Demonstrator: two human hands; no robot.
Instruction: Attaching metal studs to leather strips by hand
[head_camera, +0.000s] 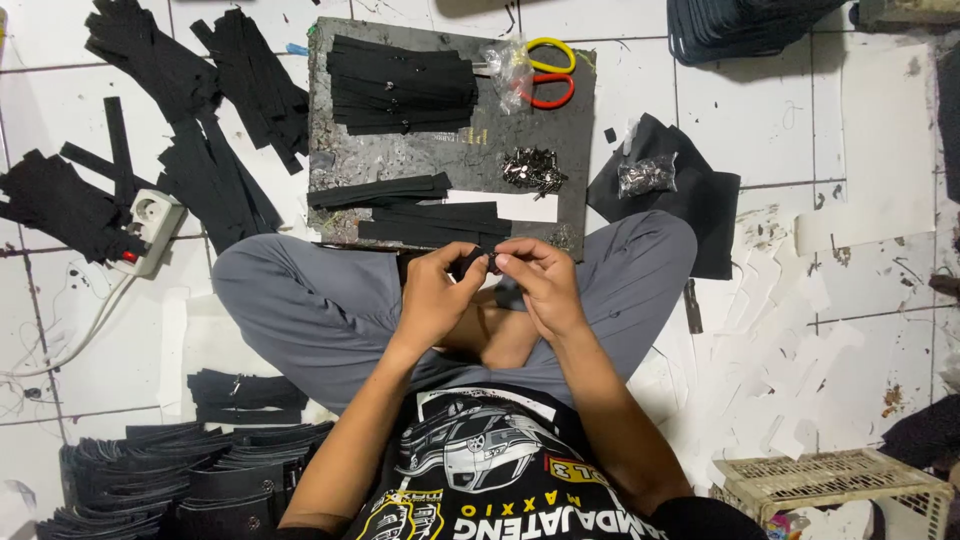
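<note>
Hands meeting over a small black piece, above crossed legs on a tiled floor.

Left hand (432, 290) and right hand (540, 282) pinch together the same small black piece (472, 262), fingertips closed narrow on it from both sides; it sits just in front of the near edge of the dark work board (330, 120). On this board lie a stack of black strips (400, 85), more flat strips (430, 225), a pile of small metal parts (533, 170) and scissors with yellow and red handles (548, 72). Further left, loose black strips (215, 170) lie beside a white power socket (155, 225). A pale plastic basket (835, 480) stands at the lower right.
</note>
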